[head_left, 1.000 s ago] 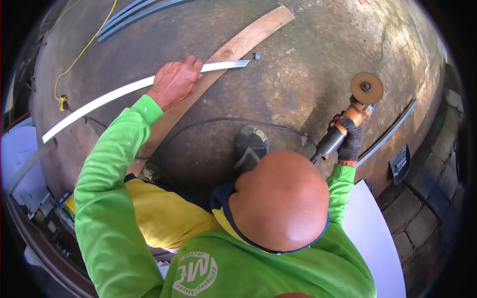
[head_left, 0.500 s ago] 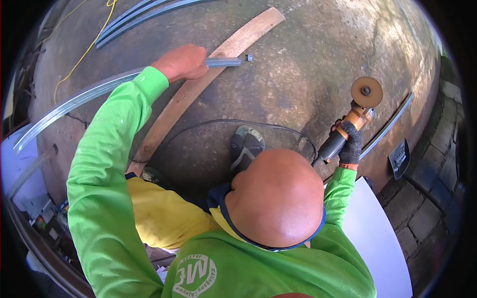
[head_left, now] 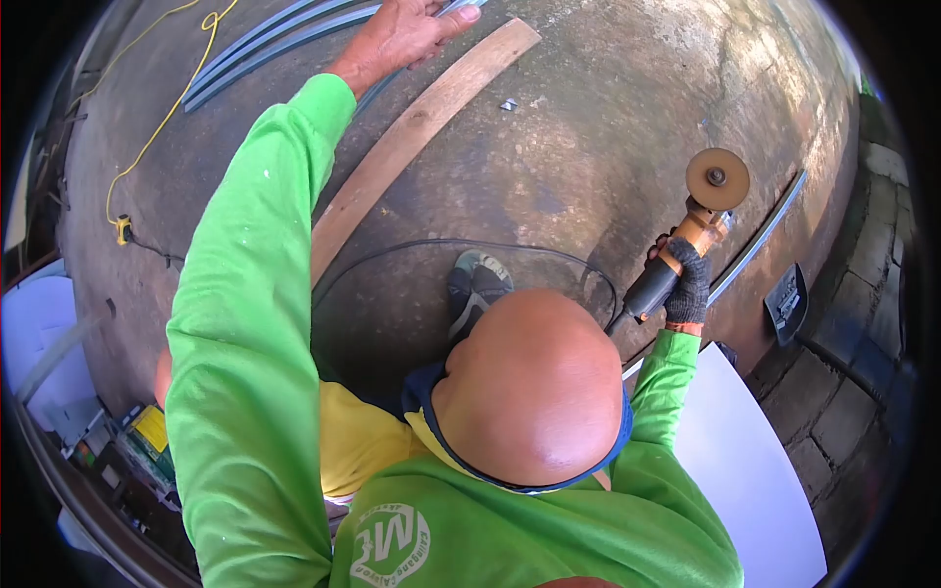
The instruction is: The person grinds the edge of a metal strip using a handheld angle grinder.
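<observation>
My left hand [head_left: 407, 37] is bare, with its fingers apart, at the top of the view beside a bundle of grey metal channels [head_left: 260, 49]. Part of another metal strip [head_left: 377, 91] shows below it, partly hidden by my green sleeve. My right hand [head_left: 689, 276], in a dark glove with bare fingertips, grips an orange and black angle grinder [head_left: 647, 292], its brown disc pointing up. A long curved wooden plank [head_left: 421, 118] lies on the ground between my hands. Right of it sits a small metal offcut [head_left: 508, 104].
A yellow cord [head_left: 154, 132] runs down to a connector at the left. The grinder's black cable [head_left: 470, 241] loops past my shoe. At the right lie a metal channel [head_left: 760, 240], a black dustpan-like object [head_left: 786, 304] and a white panel [head_left: 740, 470].
My left hand has moved up and to the right and opened, letting go of the metal channel. My right hand still holds the grinder in nearly the same place.
</observation>
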